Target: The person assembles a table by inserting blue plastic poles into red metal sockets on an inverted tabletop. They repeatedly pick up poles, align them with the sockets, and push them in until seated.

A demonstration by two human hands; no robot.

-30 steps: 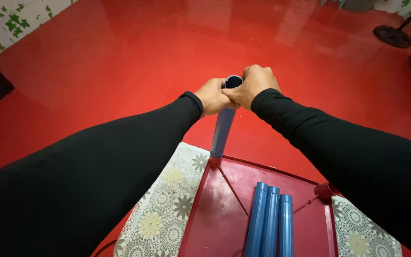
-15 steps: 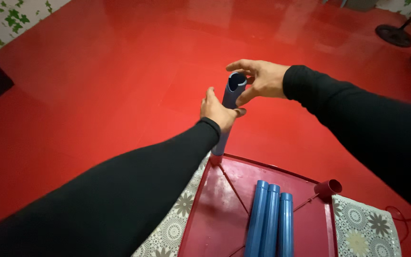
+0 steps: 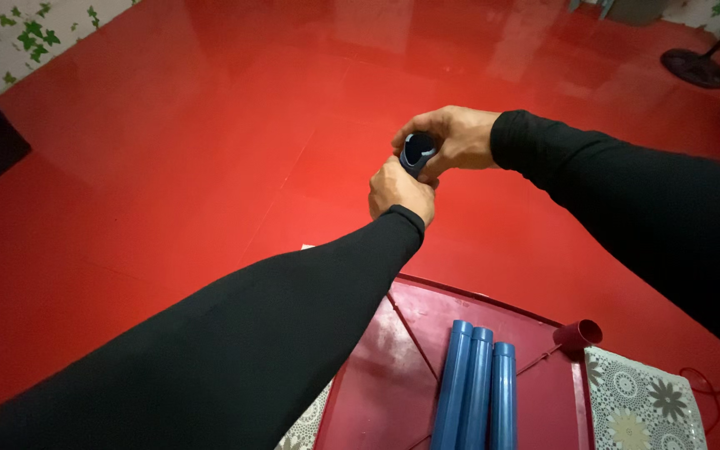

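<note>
I hold a dark blue pipe [image 3: 417,152] upright in front of me, out over the glossy red floor [image 3: 168,125], its open top end facing up at me. My left hand [image 3: 399,192] is wrapped around the shaft just under the top, fingers clamped on it. My right hand [image 3: 452,137] is closed around the very top, thumb and fingers pinching the rim of the opening, so both hands sit touching each other on the same short stretch of pipe. The rest of the pipe is hidden behind my left forearm, so I cannot tell where its lower end rests.

Near me, below my arms, stands a red table [image 3: 393,350] turned upside down, with one short red leg socket [image 3: 577,333] showing at its right corner. Three lighter blue pipes [image 3: 477,383] lie side by side on its underside, touching one another. A patterned cloth [image 3: 635,400] lies to the right of it.

As I judge it, one pipe is in hand and being worked at its top end, while the three lying pipes are untouched, so most of the work looks left to do.
</note>
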